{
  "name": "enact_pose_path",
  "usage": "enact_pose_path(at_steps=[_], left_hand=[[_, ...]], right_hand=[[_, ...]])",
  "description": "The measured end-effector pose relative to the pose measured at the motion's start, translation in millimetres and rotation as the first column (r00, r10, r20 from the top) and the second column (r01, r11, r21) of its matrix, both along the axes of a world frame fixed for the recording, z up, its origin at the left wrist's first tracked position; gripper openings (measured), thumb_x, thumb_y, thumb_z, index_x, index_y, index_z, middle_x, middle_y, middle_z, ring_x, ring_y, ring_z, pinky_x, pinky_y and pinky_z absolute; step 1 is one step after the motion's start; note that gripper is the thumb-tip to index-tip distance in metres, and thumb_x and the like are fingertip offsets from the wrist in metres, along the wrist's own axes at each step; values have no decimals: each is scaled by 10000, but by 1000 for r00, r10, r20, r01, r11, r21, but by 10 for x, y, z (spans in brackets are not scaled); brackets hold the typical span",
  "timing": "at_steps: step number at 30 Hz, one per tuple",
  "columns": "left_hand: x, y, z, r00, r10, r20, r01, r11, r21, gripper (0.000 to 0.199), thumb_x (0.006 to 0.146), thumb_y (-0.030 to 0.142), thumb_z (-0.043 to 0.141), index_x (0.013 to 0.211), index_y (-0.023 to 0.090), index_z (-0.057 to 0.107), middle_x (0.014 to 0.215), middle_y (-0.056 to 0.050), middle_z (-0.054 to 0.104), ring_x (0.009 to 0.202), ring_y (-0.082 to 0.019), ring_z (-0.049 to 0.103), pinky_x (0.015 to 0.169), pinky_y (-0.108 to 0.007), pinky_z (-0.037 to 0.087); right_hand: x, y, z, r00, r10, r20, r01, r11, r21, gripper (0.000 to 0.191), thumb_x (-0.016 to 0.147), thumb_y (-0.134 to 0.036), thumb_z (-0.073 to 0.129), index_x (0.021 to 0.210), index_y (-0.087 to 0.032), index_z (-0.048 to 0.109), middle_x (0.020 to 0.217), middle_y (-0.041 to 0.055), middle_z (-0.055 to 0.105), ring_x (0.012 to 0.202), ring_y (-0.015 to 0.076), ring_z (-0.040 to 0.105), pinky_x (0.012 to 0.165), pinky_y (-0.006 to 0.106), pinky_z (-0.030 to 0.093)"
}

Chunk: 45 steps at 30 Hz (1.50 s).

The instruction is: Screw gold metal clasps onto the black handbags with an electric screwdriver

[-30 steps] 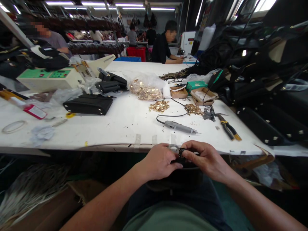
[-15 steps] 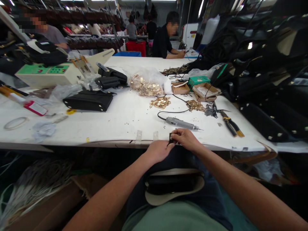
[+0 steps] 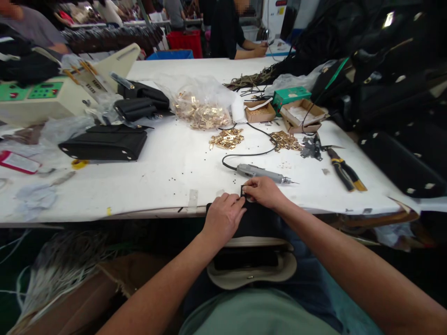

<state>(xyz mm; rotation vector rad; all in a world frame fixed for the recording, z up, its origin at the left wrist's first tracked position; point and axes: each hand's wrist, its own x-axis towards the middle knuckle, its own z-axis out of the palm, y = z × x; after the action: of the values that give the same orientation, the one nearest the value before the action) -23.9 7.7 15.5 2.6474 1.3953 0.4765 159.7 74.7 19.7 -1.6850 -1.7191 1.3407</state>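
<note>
A black leather bag (image 3: pixel 251 263) lies open on my lap, its cream lining showing. My left hand (image 3: pixel 223 218) grips the upper edge of its black flap (image 3: pixel 258 221) near the table's front edge. My right hand (image 3: pixel 263 192) pinches a small black corner of the same piece (image 3: pixel 243 191) between thumb and fingers, touching my left fingertips. Just beyond my hands, an electric screwdriver (image 3: pixel 260 173) with a grey body lies on the white table (image 3: pixel 174 200). Whatever my fingers cover at that corner is hidden.
Loose brass fittings (image 3: pixel 226 138) and a plastic bag of them (image 3: pixel 200 109) lie on the table, with cardboard boxes (image 3: pixel 300 114) and yellow-handled pliers (image 3: pixel 344 174) to the right. Black bags (image 3: pixel 104 142) lie left, beside a cream machine (image 3: pixel 45 97). A co-worker (image 3: pixel 226 32) sits beyond.
My hands have risen from low over the bag to the table edge, and the bag's cream-lined opening now shows on my lap. My view has tilted downward, and my right hand has shifted slightly left.
</note>
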Motion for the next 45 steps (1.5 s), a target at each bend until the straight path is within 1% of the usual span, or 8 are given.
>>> enact_pose_path(at_steps=[6,12,15,21,27,34,41,45], left_hand=[[-14,63,58,993,-18,-120,14,999,-34,271,989,298,585,1234,200,648,1229,-94,655,1096,-278,561,854,-456,504],[2,62,53,993,0,-118,-4,999,-39,277,1000,296,563,1250,203,638,1295,-84,645,1155,-276,554,884,-453,478],[19,57,70,994,9,-113,-14,999,-48,265,1007,300,547,1239,213,641,1288,-88,651,1165,-274,562,875,-452,467],[36,40,80,997,42,-65,-47,996,-81,255,1007,295,545,1235,228,636,1292,-71,659,1178,-266,561,864,-451,451],[52,15,43,996,89,-13,-90,991,-101,269,1013,312,539,1253,227,627,1305,-64,663,1198,-265,554,902,-458,437],[63,0,31,994,111,16,-108,987,-117,279,1014,316,538,1261,220,625,1320,-59,663,1202,-262,553,924,-461,433],[92,-1,35,992,125,-7,-125,987,-105,316,997,311,563,1296,219,610,1373,-70,640,1205,-265,556,907,-473,438],[114,2,55,989,144,-12,-145,984,-99,326,999,321,559,1306,222,604,1394,-60,632,1214,-270,554,907,-481,435]], right_hand=[[-66,98,112,987,75,145,-80,996,26,123,840,-235,650,794,-184,751,570,5,677,537,143,594,547,252,401],[-41,88,103,943,84,322,-134,981,137,173,871,-332,656,854,-227,792,820,38,774,743,204,676,657,291,441],[12,50,50,961,70,267,-123,975,188,220,915,-327,610,930,-220,802,902,42,786,832,213,696,736,296,465],[87,-14,4,989,44,141,-65,987,148,228,912,-301,599,980,-200,792,867,26,785,773,200,707,741,292,503],[76,4,-28,982,91,167,-124,972,199,256,926,-258,583,1076,-225,788,1136,40,777,1059,231,706,982,341,490],[32,33,-52,968,32,248,-79,980,182,223,902,-312,613,1017,-246,791,968,16,794,865,223,717,773,315,502],[-30,39,-41,941,-2,339,-78,972,220,188,886,-317,619,933,-244,786,884,24,786,813,218,708,726,306,468],[-2,18,-54,962,-15,271,-50,971,232,186,891,-307,605,921,-225,770,858,24,774,784,200,695,712,291,469]])
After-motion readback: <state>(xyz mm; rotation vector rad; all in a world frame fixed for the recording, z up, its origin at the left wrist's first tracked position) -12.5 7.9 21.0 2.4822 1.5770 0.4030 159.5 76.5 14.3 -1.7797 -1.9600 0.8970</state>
